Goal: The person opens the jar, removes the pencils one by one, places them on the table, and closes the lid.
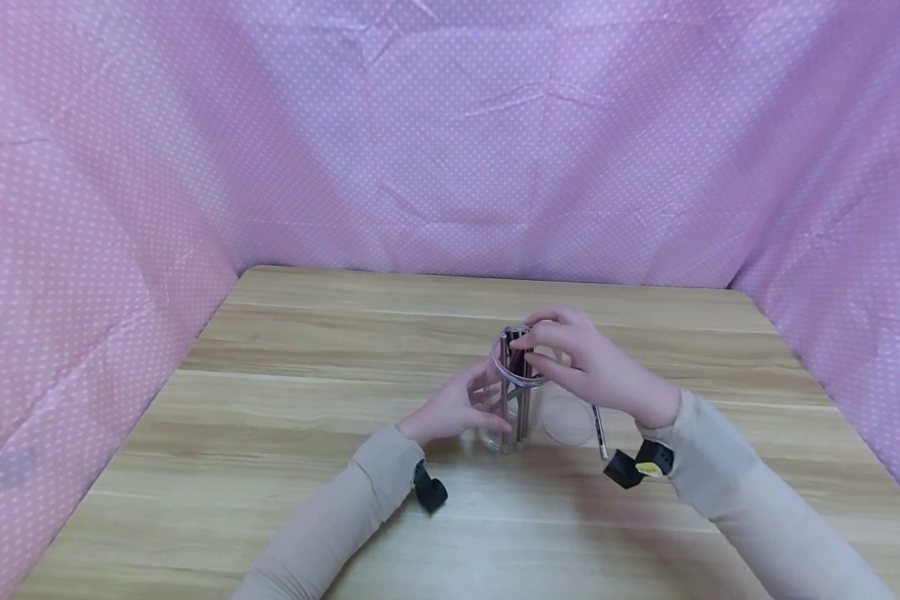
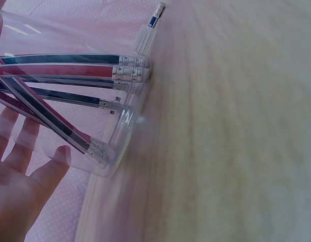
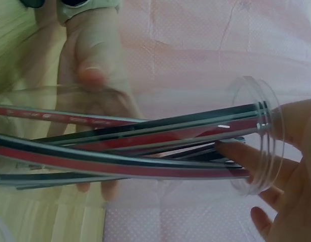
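A clear plastic jar (image 1: 536,408) stands on the table, holding several red-and-black striped pencils (image 3: 185,136) that lean across each other. My left hand (image 1: 457,408) wraps round its side, thumb in front and fingers behind. In the left wrist view the pencils' metal-banded ends (image 2: 127,73) rest at the jar's base. My right hand (image 1: 592,358) comes over the mouth from the right. In the right wrist view its fingers (image 3: 246,157) reach past the clear rim (image 3: 278,151) among the pencil tops, loosely bent, with no pencil plainly pinched.
A clear round lid (image 1: 567,419) lies on the table just right of the jar. One loose pencil (image 1: 600,433) lies beside the lid, below my right wrist. Pink dotted cloth (image 1: 450,150) hangs behind and at both sides of the wooden table (image 1: 307,350).
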Demonstrator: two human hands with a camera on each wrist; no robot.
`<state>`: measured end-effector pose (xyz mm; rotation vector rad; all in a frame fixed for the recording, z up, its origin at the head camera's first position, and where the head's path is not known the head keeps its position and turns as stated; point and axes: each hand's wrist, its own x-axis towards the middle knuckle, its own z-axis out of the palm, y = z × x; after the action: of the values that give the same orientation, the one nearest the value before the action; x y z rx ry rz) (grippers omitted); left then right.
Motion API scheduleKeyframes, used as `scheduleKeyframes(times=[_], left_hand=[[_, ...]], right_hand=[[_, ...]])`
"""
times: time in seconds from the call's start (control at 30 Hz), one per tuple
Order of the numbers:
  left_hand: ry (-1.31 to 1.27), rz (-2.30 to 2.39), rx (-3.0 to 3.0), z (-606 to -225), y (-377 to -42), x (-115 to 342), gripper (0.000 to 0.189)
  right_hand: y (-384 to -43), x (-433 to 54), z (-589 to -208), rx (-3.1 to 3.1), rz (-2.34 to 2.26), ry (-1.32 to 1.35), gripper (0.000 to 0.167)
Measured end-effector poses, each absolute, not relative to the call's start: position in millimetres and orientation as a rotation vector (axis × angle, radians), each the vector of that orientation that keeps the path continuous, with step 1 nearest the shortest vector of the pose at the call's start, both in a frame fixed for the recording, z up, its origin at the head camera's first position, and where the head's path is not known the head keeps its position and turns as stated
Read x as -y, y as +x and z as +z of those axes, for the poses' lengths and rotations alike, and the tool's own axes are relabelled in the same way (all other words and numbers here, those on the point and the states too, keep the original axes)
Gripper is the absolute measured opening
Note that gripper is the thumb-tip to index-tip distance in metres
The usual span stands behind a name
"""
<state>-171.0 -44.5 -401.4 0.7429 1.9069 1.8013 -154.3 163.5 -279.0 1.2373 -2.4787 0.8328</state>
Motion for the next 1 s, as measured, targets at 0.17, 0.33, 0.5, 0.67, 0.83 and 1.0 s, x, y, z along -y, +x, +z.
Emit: scheduleKeyframes(times=[0.17, 0.33, 0.5, 0.67, 0.83, 1.0], left_hand=[[0.757, 1.808, -1.91, -400.4, -173.2, 44.8, 0.092], [0.762, 1.804, -1.917, -399.6, -173.7, 44.9, 0.091], [0.767, 1.793, -1.923, -400.5, -173.4, 44.4, 0.089], [0.76, 1.785, -1.932, -398.7, -171.1, 45.0, 0.09], [0.768, 1.805, -1.917, -398.7, -169.2, 45.5, 0.089], [0.773, 1.811, -1.912, -399.1, -170.0, 45.8, 0.09]], right_hand=[[-162.4, -155.3, -267.5, 2.505, 0.755, 1.287, 0.022], [-163.8, -148.9, -261.1, 2.59, 0.759, 1.261, 0.021], [-163.0, -146.4, -263.0, 2.606, 0.803, 1.21, 0.018], [-161.9, -143.1, -265.5, 2.613, 0.822, 1.138, 0.016], [-161.4, -141.2, -269.4, 2.59, 0.835, 1.103, 0.017], [-161.6, -140.4, -272.9, 2.512, 0.838, 1.086, 0.018]])
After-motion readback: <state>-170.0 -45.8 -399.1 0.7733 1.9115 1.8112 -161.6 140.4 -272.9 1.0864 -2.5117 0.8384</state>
